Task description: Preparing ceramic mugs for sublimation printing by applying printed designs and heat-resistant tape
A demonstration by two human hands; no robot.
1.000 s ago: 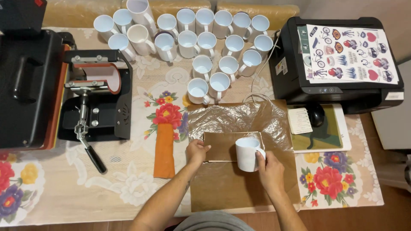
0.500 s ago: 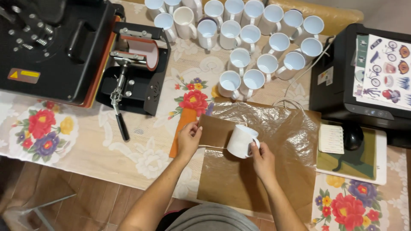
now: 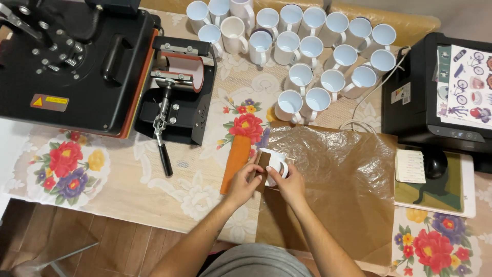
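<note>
the white mug (image 3: 273, 163) sits low over the brown paper sheet (image 3: 333, 184), right at its left edge, and it's caught between both hands. it's tipped on its side with the handle facing toward the right hand (image 3: 289, 183). a small brown paper strip (image 3: 260, 173) lies against the mug's left side, under the left fingers.

both forearms come up from the bottom edge and angle in toward each other, so the hands meet at the mug. the left hand (image 3: 243, 182) is curled, fingertips pressing the strip onto the mug. the right hand's grip is closed around the mug from the handle side, thumb near the handle.

just left of the hands there's an orange pad (image 3: 234, 163) on the floral surface (image 3: 154, 195). further up left is the black mug press (image 3: 177, 97), and a bigger black heat press (image 3: 72, 61) beside it. a cluster of white mugs (image 3: 307, 51) stands up top, and a black printer (image 3: 441, 97) is off to the right.
</note>
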